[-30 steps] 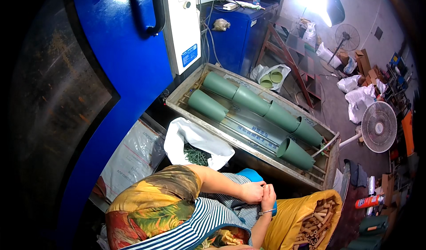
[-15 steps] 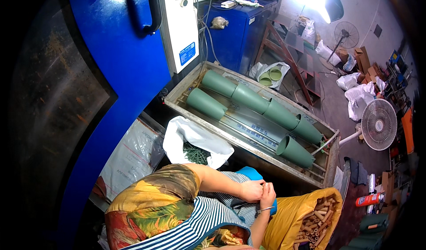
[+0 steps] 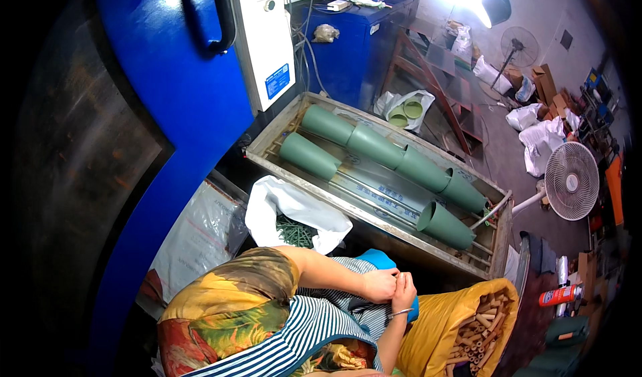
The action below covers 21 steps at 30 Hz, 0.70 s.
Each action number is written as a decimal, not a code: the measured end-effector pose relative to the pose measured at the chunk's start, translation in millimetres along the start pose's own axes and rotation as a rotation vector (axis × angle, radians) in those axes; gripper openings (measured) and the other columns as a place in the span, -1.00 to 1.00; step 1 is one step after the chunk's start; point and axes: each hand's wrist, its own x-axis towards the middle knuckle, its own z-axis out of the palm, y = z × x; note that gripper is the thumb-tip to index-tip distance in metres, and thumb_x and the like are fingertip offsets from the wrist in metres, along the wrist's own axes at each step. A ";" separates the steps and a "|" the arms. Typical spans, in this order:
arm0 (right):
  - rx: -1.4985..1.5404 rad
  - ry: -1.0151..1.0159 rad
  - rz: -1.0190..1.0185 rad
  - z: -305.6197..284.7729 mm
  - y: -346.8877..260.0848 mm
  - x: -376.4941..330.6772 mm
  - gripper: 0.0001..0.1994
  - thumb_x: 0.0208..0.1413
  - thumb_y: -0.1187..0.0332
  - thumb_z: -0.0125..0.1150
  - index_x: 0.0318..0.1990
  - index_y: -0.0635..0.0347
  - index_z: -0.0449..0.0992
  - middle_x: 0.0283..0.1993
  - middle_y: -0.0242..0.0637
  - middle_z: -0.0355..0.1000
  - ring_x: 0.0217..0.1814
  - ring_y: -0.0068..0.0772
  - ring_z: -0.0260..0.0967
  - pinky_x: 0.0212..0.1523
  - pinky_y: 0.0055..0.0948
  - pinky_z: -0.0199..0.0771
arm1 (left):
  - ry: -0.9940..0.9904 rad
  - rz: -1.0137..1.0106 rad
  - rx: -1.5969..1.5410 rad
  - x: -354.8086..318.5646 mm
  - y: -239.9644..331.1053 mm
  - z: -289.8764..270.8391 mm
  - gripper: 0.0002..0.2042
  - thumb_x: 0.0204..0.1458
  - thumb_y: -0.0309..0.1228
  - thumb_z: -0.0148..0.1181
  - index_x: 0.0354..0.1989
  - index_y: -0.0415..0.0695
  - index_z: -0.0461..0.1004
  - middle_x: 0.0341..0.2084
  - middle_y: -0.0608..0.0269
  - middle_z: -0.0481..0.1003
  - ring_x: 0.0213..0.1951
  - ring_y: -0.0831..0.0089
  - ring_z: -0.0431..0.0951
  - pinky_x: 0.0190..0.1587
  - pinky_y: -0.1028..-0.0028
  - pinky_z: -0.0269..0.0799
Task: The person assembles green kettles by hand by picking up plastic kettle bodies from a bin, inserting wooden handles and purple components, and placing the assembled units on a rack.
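**Both hands met above the lap, their contents hidden**

Fingertips were bent inward where the left hand [image 3: 378, 285] met the right hand [image 3: 403, 291]; whether anything small was pinched between them could not be told. Beneath them lay a striped apron [image 3: 328, 330], with a blue item [image 3: 377, 259] of unclear kind showing beside the hands.

Just right of the right hand stood a yellow sack [image 3: 435, 323], its mouth facing away from the lap and packed with short tan tubes [image 3: 478, 333]. Those tubes looked light, stiff and dry, probably easy to lift singly around the middle, though hard squeezing might have dented their ends. The sack itself seemed soft and likely to sag, so its folded rim looked the better hold.

Beyond the left forearm, a white bag [image 3: 331, 230] gaped around thin, dark green sticks [image 3: 294, 232]. Farther out, a long trough [image 3: 348, 205] held green tapered sleeves [image 3: 374, 144], four of them in an end-to-end row. A blue machine panel [image 3: 154, 56] rose at the left, and a white fan [image 3: 572, 181] stood well apart at the right.
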 end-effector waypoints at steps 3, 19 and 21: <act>-0.005 0.003 -0.008 1.1 2.2 -0.6 -0.70 0.33 0.20 0.00 -0.35 0.25 0.43 -0.46 -0.03 0.46 -0.45 -0.01 0.43 -0.42 -0.18 0.36 | -0.024 -0.001 0.001 -1.8 -2.3 7.3 -0.84 -0.07 -0.22 0.17 -0.50 -0.03 0.54 -0.51 0.27 0.53 -0.30 0.26 0.53 0.01 0.19 0.24; 0.169 0.276 0.130 -1.7 15.9 -8.1 -0.77 0.33 0.26 0.05 -0.17 0.26 0.48 -0.30 -0.12 0.52 -0.30 -0.19 0.51 -0.26 -0.32 0.49 | 0.659 -0.320 -0.415 4.1 -9.2 -76.0 -0.78 -0.03 -0.53 0.20 -0.16 -0.18 0.54 -0.09 0.08 0.54 0.03 0.14 0.50 0.14 0.25 0.36; 0.042 0.273 0.101 -9.4 18.4 -12.8 -0.81 0.29 0.28 0.11 -0.18 0.25 0.48 -0.28 -0.13 0.53 -0.30 -0.20 0.52 -0.25 -0.34 0.50 | 0.869 -0.217 -0.463 14.4 0.1 -171.5 -0.74 0.02 -0.54 0.09 -0.09 -0.26 0.49 -0.11 0.03 0.50 0.02 0.11 0.46 0.14 0.17 0.34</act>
